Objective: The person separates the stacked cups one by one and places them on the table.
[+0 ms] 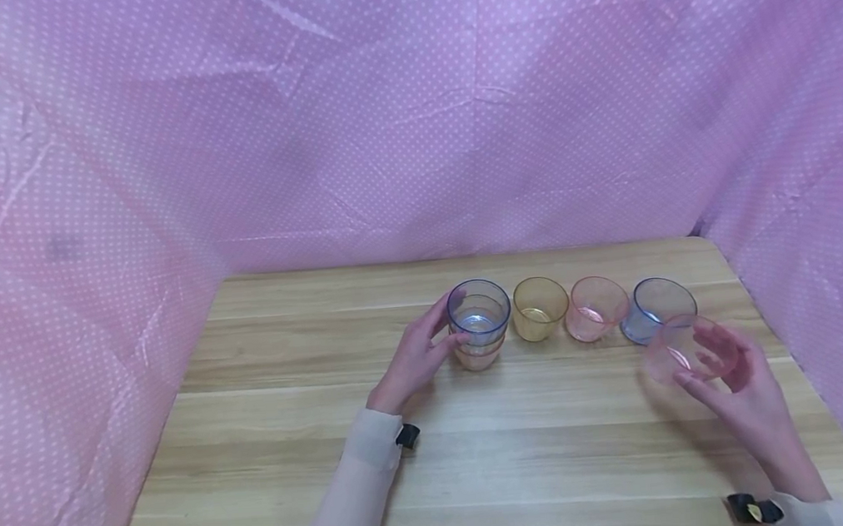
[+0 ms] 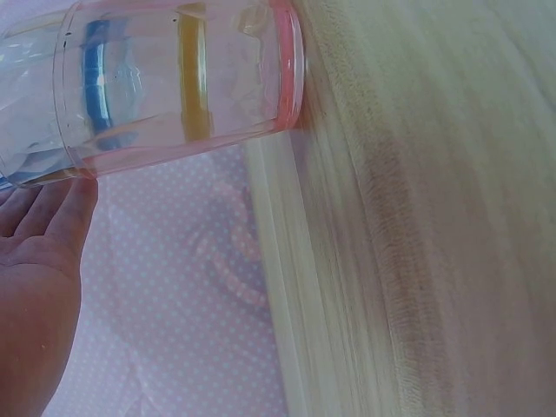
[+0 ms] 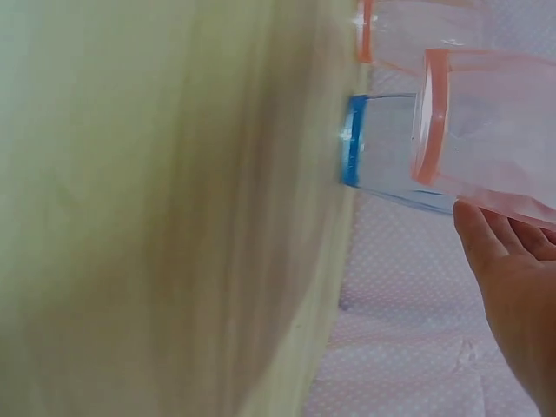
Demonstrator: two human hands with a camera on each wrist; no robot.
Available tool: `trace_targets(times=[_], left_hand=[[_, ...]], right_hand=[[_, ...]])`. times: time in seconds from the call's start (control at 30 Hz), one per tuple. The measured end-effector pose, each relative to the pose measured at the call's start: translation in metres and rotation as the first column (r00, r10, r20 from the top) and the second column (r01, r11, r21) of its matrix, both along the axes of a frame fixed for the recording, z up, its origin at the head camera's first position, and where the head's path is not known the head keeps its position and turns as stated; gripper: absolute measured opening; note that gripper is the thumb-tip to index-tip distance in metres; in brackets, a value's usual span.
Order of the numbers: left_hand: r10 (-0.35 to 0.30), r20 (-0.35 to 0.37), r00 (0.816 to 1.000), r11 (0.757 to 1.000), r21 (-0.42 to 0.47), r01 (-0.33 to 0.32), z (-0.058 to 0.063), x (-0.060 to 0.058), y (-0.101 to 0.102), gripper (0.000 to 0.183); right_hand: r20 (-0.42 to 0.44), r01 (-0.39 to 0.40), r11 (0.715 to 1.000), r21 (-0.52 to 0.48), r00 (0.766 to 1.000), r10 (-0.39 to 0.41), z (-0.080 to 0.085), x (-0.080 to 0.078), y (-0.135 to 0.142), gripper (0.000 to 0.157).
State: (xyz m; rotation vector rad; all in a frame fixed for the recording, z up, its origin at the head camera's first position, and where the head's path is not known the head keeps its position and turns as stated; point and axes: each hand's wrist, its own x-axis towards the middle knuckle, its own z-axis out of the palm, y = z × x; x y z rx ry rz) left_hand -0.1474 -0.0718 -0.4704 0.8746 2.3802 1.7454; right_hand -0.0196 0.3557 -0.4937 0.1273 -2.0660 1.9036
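My left hand (image 1: 416, 359) holds the side of a nested stack of clear tinted cups, its thumb in front. A blue-rimmed cup (image 1: 477, 316) is uppermost in the stack; a yellow base (image 2: 195, 74) and the lowest, pink base (image 2: 287, 65) show under it in the left wrist view. The stack stands upright on the table. On the right, my right hand (image 1: 753, 397) grips a pink cup (image 3: 495, 130) between thumb and fingers, raised off the tabletop. Just behind it stands a blue cup (image 1: 648, 314), partly overlapped by the pink one.
Between the stack and the blue cup, a yellow cup (image 1: 540, 309) and another pink cup (image 1: 595, 310) stand upright in a row. They are on a light wooden table (image 1: 257, 444). Pink dotted cloth (image 1: 380, 133) hangs behind the table and along both sides.
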Motion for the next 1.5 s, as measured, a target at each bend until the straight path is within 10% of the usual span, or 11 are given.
trace_targets(times=[0.53,0.8,1.5], left_hand=[[0.002,0.006,1.000,1.000,0.000,-0.002,0.000,0.002,0.000,0.066],[0.001,0.005,1.000,1.000,0.004,-0.001,-0.001,0.000,0.000,0.065],[-0.007,0.007,1.000,1.000,0.021,0.007,-0.003,0.000,-0.001,0.065]], right_hand=[[0.041,-0.027,0.996,0.086,0.999,0.024,-0.009,0.003,0.010,0.086],[0.177,-0.010,0.929,0.369,0.982,-0.060,-0.008,0.006,0.014,0.083],[0.206,-0.025,0.873,0.488,0.975,-0.087,-0.010,0.008,0.022,0.100]])
